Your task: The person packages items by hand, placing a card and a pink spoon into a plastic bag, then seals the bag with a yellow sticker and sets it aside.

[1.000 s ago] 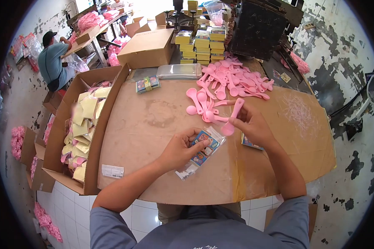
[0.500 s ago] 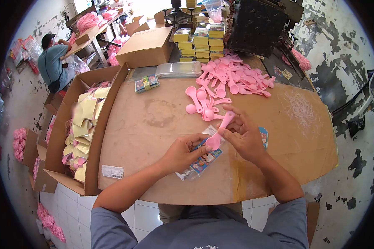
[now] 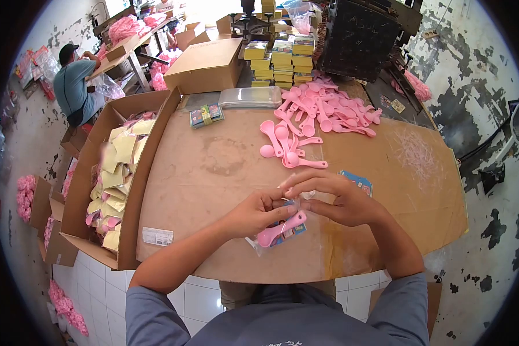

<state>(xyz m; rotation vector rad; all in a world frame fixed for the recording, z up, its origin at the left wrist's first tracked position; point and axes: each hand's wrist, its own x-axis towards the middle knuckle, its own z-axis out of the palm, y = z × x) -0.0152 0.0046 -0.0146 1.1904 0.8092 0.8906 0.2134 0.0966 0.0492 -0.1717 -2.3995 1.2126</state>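
Observation:
A clear plastic bag [image 3: 257, 247] hangs over the near part of the table with its mouth up between my hands. Inside it, a pink measuring spoon [image 3: 280, 229] lies slanted over a blue printed card [image 3: 297, 230], bowl end toward the lower left. My left hand [image 3: 265, 212] pinches the bag near its top edge, thumb in front. My right hand [image 3: 335, 197] is at the bag's mouth, fingers bent over it and thumb underneath. Loose pink spoons [image 3: 282, 138] lie just beyond my hands. More blue cards [image 3: 357, 181] lie partly behind my right hand.
On the left, a long carton [image 3: 134, 222] holds many yellow-backed packets. A big pile of pink spoons [image 3: 328, 106], stacked card bundles [image 3: 282, 55], a clear plastic case [image 3: 249, 97] and a banded card bundle [image 3: 206, 116] are farther back. A co-worker [image 3: 74, 86] sits at another table.
The pink spoon has gone from my right fingers down into the bag, over the card. My right hand has moved left to the bag's mouth.

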